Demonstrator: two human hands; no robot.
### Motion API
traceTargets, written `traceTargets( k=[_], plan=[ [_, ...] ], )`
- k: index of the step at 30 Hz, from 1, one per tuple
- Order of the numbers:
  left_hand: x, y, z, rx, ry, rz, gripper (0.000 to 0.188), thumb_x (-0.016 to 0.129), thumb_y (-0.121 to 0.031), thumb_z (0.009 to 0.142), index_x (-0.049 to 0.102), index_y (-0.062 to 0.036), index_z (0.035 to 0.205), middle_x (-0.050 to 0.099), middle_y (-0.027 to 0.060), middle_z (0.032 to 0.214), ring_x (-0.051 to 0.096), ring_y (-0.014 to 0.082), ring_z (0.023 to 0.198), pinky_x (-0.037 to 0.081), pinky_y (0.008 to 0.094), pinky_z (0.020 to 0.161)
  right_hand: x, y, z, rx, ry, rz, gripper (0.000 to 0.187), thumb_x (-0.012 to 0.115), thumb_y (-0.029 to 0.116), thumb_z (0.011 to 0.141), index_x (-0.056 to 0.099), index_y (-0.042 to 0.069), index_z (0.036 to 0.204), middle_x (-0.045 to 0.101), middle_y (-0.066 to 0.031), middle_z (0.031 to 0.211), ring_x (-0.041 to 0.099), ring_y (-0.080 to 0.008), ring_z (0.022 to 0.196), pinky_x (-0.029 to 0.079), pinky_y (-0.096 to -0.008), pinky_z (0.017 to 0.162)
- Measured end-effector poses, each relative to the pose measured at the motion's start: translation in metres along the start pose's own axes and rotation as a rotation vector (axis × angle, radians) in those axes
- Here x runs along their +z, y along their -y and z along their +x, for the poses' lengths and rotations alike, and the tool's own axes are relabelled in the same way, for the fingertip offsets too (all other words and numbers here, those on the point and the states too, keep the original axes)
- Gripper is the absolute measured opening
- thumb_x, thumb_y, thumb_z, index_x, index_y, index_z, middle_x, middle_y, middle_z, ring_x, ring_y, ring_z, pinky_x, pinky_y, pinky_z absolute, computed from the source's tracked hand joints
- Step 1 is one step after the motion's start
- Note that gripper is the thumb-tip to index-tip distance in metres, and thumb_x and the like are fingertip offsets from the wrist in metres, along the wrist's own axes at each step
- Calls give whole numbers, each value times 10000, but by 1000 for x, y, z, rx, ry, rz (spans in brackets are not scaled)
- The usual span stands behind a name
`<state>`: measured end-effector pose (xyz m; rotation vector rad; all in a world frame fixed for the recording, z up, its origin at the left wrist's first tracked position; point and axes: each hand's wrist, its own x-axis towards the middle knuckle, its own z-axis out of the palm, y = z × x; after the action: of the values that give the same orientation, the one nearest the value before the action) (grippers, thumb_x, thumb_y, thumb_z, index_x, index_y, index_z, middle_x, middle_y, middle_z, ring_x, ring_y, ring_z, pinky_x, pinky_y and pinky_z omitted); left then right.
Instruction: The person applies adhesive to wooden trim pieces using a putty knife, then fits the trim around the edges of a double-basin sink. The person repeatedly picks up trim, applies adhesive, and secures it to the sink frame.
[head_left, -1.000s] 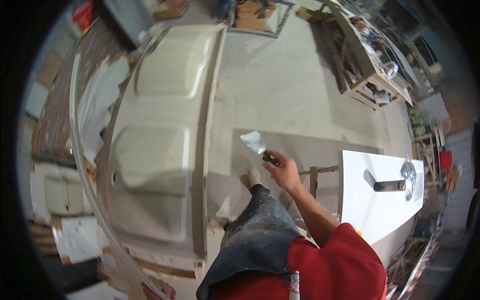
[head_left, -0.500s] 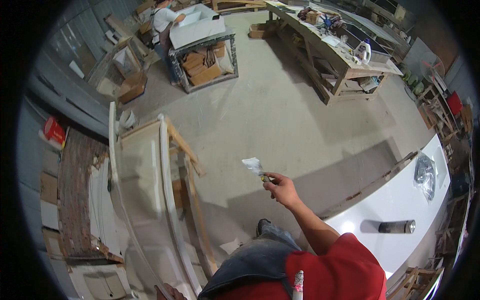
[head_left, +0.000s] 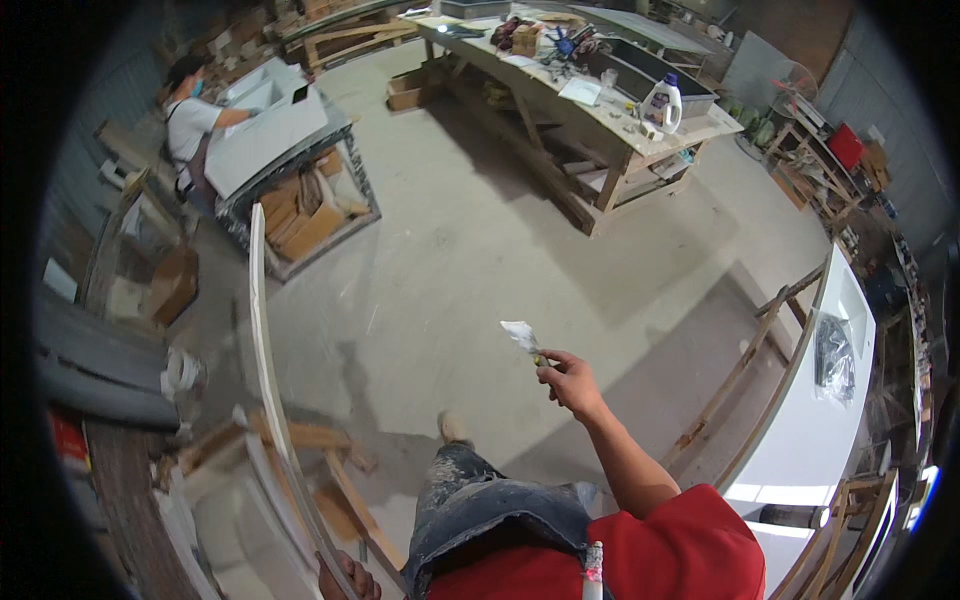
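My right hand (head_left: 570, 384) is closed round the handle of a putty knife (head_left: 519, 336). Its blade points forward and left over the floor and is coated white. At the lower edge, my left hand (head_left: 352, 578) grips the near end of a long, thin pale strip (head_left: 268, 365), which may be a panel seen edge-on. That strip stretches away from me, its far end close to a dark-framed stand. A white, cigarette-like stick (head_left: 594, 570) shows at the bottom, in front of my red shirt.
Wooden trestles hold pale panels (head_left: 228, 525) at lower left. On my right lies a long white countertop (head_left: 800, 415) bearing a plastic-wrapped bundle (head_left: 833, 355) and a dark cylinder. Ahead is a workbench (head_left: 620, 150) with a white jug (head_left: 661, 104). Another person (head_left: 190, 125) works at a white basin.
My view has shifted forward, bringing the far stand and the person nearer. The pale strip has moved along with my left hand, away from the trestle. The putty knife stays in my right hand.
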<state>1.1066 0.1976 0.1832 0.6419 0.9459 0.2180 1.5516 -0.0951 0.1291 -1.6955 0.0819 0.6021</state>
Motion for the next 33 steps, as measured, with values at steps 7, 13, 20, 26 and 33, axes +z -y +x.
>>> traceTargets(
  k=[7,13,20,26,33],
  plan=[
    [147,-100,178,-20,-54,120,568,306,-628,1034,463,-158,756,360,66,415,329,248,265,266,368,262,-59,96,146,-33,-265,36,442,672,137,865,641,36,1294,644,-41,784,547,-94,520,399,-246,412],
    [224,-137,335,77,124,260,592,307,-621,1041,462,-143,728,370,76,433,312,245,304,276,362,315,-142,184,351,-113,-465,-219,447,665,195,833,674,76,1264,667,-85,758,617,-153,542,507,-322,537],
    [354,-118,486,99,-324,127,512,347,-553,1060,445,-150,761,366,46,488,348,235,353,339,389,384,-268,307,726,-384,-594,-631,418,621,226,852,683,66,1234,671,-92,756,617,-165,564,510,-336,564],
    [593,-158,500,15,-63,320,510,432,-602,1018,428,-167,751,342,47,457,333,231,313,289,377,319,-340,372,945,-171,-578,-789,396,529,254,851,717,67,1144,729,-207,907,715,-347,864,546,-434,789],
    [689,-171,520,64,-381,298,517,510,-616,983,434,-161,749,327,39,446,345,192,308,293,352,303,-354,387,1039,-41,-488,-1048,354,520,187,826,724,-31,1016,711,-274,1032,700,-416,963,544,-454,879]
  ],
)
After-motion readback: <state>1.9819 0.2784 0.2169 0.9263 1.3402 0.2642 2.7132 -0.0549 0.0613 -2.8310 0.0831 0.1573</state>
